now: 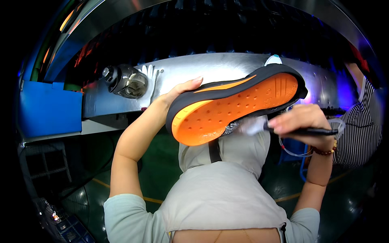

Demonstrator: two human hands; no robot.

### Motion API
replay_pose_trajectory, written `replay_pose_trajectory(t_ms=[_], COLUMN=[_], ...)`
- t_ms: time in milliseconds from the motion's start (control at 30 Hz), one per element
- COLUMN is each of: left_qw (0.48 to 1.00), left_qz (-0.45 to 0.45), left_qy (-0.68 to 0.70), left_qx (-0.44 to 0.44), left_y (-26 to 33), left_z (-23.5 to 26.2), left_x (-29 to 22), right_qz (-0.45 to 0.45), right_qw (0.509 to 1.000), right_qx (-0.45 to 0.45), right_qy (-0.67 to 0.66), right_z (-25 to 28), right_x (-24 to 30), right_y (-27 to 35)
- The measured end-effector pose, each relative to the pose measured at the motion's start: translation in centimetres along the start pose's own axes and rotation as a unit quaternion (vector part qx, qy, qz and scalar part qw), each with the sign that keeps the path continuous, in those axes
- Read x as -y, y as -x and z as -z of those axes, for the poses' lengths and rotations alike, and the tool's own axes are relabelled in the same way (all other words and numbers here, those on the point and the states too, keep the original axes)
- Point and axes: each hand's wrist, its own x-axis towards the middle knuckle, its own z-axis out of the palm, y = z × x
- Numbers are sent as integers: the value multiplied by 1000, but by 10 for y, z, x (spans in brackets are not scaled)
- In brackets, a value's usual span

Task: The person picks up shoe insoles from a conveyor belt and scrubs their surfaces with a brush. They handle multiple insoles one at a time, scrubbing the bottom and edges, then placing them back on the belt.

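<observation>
Two hands meet off the near edge of the counter [190, 65]: the left hand [180, 90] clasps an orange-soled shoe [243, 106], most of its fingers hidden behind it, while the right hand [302, 121] has its fingers curled around a brush [311, 131]. The shoe is held in the air above pale clothing [223, 190], tilted, hiding part of that edge. The brush head is blurred — whether it touches the shoe, I cannot tell. A hasty stroke could skid onto the black edging; a loose left-hand hold could let the shoe twist — or drop.
</observation>
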Motion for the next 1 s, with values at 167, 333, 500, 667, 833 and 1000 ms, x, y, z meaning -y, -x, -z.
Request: replay_pose_trajectory(t_ms=[167, 333, 500, 667, 833, 1000], left_qw=[997, 990, 989, 988, 987, 986], left_qz=[-64, -51, -70, -87, -104, -119], left_qy=[-44, 84, 82, 79, 72, 61], left_qx=[28, 101, 104, 99, 97, 102], left_y=[2, 15, 24, 31, 31, 16], left_z=[22, 38, 44, 44, 41, 39], left_x=[12, 18, 13, 11, 8, 9], right_qz=[-60, -49, -25, -51, -90, -67], right_qw=[998, 989, 999, 994, 989, 992], right_qx=[29, -137, -33, -94, -95, -105], right_qy=[-15, -20, -11, -13, -72, -8], right_z=[-6, -13, -9, -2, 22, 23], right_x=[-13, -21, -11, -21, -11, -17], right_y=[24, 36, 43, 51, 56, 46])
